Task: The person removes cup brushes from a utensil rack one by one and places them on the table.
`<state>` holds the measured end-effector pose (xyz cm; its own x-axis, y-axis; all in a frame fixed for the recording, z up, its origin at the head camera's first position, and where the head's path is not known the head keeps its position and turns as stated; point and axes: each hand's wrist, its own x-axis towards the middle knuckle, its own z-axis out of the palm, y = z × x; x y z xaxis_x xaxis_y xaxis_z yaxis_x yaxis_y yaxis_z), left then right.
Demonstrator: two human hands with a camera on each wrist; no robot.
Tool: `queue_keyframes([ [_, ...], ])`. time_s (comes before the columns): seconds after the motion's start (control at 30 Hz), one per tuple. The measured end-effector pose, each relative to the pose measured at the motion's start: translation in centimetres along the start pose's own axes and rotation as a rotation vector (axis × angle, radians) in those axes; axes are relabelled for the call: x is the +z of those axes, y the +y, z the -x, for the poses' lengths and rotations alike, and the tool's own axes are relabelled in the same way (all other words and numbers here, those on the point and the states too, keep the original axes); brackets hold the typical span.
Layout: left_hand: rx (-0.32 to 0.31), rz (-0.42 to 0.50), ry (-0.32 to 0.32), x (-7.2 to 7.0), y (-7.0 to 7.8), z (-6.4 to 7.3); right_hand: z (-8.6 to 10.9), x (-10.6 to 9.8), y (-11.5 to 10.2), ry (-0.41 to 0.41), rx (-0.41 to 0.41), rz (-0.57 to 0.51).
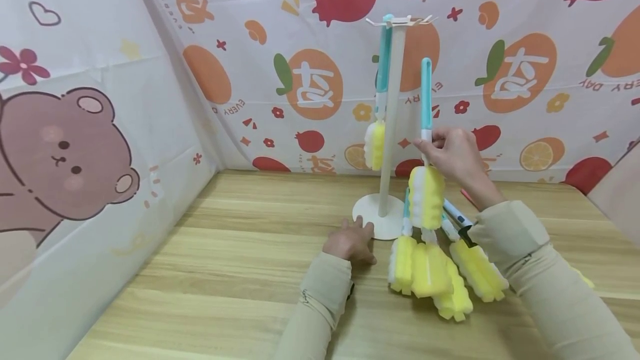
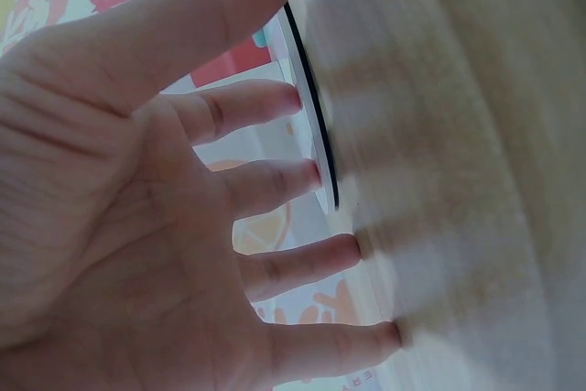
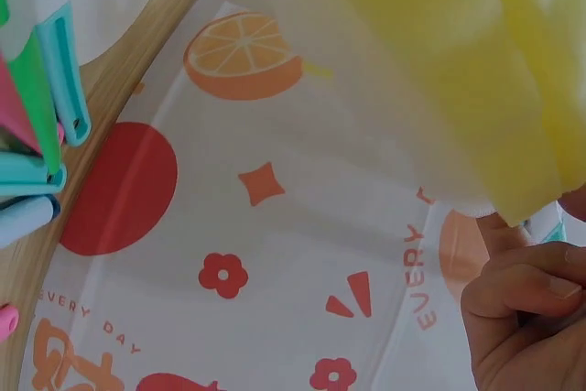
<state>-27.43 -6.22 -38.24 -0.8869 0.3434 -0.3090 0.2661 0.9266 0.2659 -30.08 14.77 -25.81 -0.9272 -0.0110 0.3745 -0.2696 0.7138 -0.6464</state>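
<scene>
My right hand pinches the neck of a sponge bottle brush, held upright with its teal handle up and its yellow-and-white head down. It is just right of a white stand's pole. In the right wrist view the sponge head fills the top, and curled fingers hold the brush below it. My left hand rests at the stand's round base. The left wrist view has its fingers spread, two tips at the base's edge, others on the table. A similar brush hangs from the stand's hooked top.
Several more sponge brushes lie heaped on the wooden table right of the base. Pen-like items, one with a blue-and-white barrel, lie behind them. A fruit-print cloth hangs behind, and a bear-print cloth lines the left side.
</scene>
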Motion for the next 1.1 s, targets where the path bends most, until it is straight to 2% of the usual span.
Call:
queue_keyframes([
  [0.3,0.001,0.012,0.001,0.0,0.0,0.0,0.1,-0.4,0.5,-0.034,0.003,0.064],
  [0.53,0.007,0.001,0.007,-0.1,-0.1,-0.1,0.0,-0.7,0.7,-0.094,0.053,0.065],
  [1.1,0.004,0.001,0.003,0.0,-0.1,-0.1,-0.2,-1.0,1.5,-0.202,0.113,0.132],
])
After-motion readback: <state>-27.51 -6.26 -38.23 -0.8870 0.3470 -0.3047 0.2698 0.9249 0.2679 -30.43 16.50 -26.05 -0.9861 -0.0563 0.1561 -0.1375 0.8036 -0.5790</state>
